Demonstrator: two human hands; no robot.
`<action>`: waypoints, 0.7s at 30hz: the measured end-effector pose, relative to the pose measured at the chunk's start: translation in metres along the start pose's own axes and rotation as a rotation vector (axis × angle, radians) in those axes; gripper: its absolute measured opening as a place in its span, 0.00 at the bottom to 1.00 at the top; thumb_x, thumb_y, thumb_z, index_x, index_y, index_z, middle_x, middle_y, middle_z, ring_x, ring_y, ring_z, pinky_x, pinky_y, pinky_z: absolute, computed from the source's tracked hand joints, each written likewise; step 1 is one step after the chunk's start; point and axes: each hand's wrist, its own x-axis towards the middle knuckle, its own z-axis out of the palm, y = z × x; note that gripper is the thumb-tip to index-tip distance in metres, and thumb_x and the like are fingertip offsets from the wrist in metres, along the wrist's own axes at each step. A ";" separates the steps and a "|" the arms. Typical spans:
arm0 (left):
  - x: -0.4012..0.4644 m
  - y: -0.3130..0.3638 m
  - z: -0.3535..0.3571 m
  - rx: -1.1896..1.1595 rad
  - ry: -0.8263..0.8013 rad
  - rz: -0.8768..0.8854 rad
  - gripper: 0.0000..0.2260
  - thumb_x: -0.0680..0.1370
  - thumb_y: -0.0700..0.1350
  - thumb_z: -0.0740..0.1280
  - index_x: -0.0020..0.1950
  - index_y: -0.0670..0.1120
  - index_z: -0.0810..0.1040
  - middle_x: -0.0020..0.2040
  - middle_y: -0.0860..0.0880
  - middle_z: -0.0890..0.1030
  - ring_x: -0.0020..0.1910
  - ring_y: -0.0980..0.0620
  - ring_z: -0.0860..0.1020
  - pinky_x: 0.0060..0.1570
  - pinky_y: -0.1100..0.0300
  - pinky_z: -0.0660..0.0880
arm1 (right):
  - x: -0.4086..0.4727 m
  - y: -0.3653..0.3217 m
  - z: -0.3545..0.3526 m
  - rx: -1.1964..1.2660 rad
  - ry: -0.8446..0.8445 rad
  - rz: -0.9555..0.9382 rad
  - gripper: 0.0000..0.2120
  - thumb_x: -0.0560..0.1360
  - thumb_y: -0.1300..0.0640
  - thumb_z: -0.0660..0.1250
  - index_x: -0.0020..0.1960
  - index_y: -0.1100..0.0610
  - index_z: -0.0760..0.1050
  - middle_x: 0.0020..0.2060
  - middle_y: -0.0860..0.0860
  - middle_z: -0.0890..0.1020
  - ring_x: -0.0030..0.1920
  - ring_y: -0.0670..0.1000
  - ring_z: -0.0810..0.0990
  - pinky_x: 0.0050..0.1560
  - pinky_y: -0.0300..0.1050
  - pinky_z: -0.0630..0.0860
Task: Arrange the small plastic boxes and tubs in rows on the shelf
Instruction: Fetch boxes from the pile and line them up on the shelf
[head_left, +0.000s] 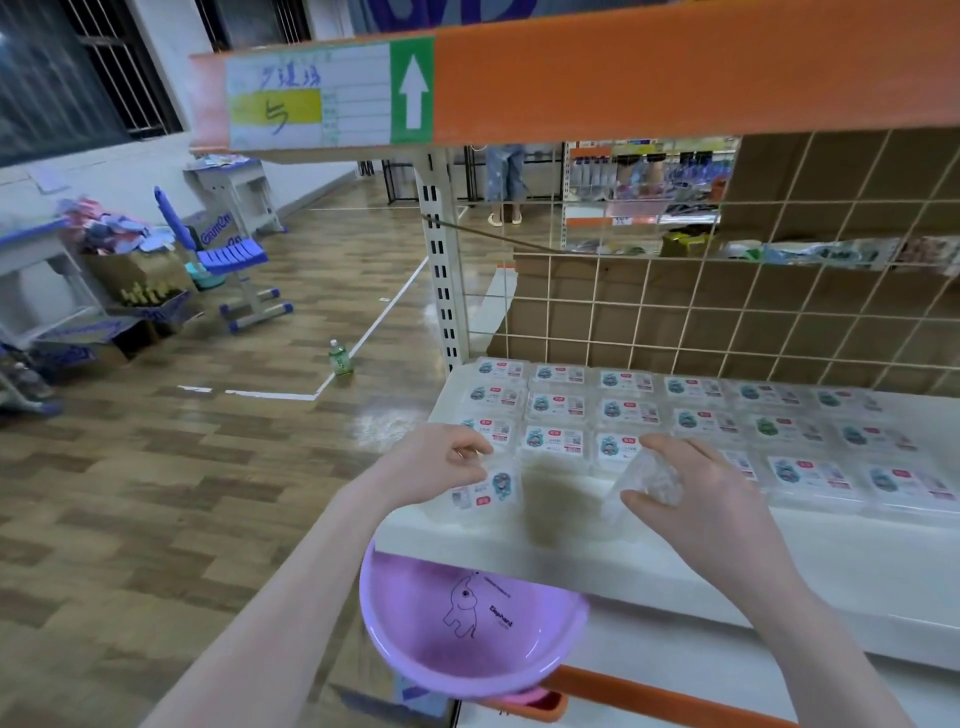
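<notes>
White shelf (727, 561): carries everything, wire grid panel (779, 322) with cardboard behind it along the back edge
Rows: clear plastic boxes (623, 410) with cartoon labels, lined up from the back edge toward the front and running off to the right, touching side by side
Left hand (447, 460): fingers curled, pinching the top edge of one labelled box (488, 491) near the shelf's front-left corner, its label turned the other way from the rest
Right hand (691, 493): thumb and fingers wrapped round a clear tub (649, 480), held tilted just over the front rows
Gap: blurry brownish patch (556, 499) between the two hands, honestly can't tell what it is
Purple basin (467, 623): elephant drawing inside, sits below the front edge of the shelf, sticking out on the left
Floor: wood pattern, green bottle (340, 357) standing by a white line, blue chair (228, 260) further off
</notes>
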 end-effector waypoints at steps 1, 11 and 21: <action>-0.001 0.000 0.001 0.013 0.003 -0.012 0.14 0.73 0.47 0.71 0.59 0.52 0.79 0.49 0.56 0.78 0.48 0.62 0.77 0.51 0.66 0.72 | 0.001 0.000 0.000 -0.004 0.001 0.000 0.25 0.69 0.52 0.73 0.64 0.49 0.73 0.59 0.49 0.76 0.56 0.54 0.76 0.48 0.42 0.65; -0.011 0.002 0.020 0.298 -0.017 -0.060 0.34 0.69 0.56 0.73 0.70 0.47 0.68 0.61 0.50 0.70 0.60 0.52 0.70 0.56 0.60 0.68 | 0.004 0.002 -0.001 -0.020 -0.007 -0.008 0.24 0.68 0.51 0.73 0.64 0.47 0.73 0.59 0.48 0.75 0.56 0.54 0.76 0.48 0.43 0.67; -0.014 0.017 0.024 0.383 0.081 -0.164 0.21 0.67 0.55 0.69 0.56 0.46 0.75 0.53 0.50 0.76 0.51 0.47 0.76 0.43 0.57 0.73 | 0.008 0.006 -0.003 -0.023 -0.020 -0.019 0.24 0.69 0.50 0.72 0.65 0.46 0.72 0.61 0.47 0.74 0.57 0.53 0.76 0.48 0.42 0.65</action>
